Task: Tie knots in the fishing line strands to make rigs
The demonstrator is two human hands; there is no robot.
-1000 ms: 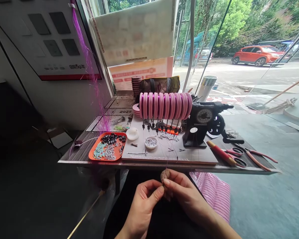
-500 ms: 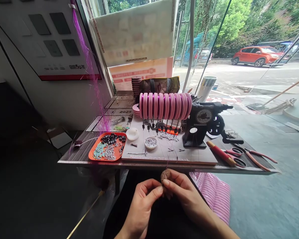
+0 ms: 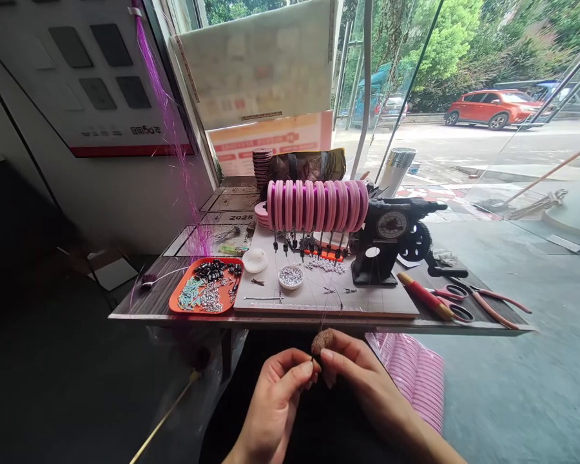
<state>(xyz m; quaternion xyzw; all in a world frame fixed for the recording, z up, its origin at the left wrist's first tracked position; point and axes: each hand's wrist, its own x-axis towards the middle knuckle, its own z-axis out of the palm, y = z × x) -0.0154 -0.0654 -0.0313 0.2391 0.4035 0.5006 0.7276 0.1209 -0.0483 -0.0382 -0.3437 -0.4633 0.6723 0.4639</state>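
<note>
My left hand (image 3: 283, 393) is closed in a pinch, thumb against index finger, on a tiny dark thing that is too small to name. Right beside it, my right hand (image 3: 355, 364) is also pinched, and its fingertips nearly meet the left ones. A brown, textured covering (image 3: 322, 341) is at the tip of its index finger. Thin line (image 3: 323, 319) comes down over the table edge to these fingers. Above the board, a row of pink spools (image 3: 316, 205) sits on a black hand-cranked winder (image 3: 374, 270), with several small dark weights hanging under it.
An orange tray (image 3: 174, 301) holds black, teal and silver small parts. Near it are a white dish of beads (image 3: 290, 287) and a white lid (image 3: 254, 261). A red-and-yellow-handled tool (image 3: 425, 296), scissors (image 3: 461, 312) and pliers (image 3: 495, 309) lie right. Packed pink spools (image 3: 415, 380) are below.
My fingertips have parted slightly, the left pinch pulling a little away from the right. The whole view has shifted slightly; the table items stay in place.
</note>
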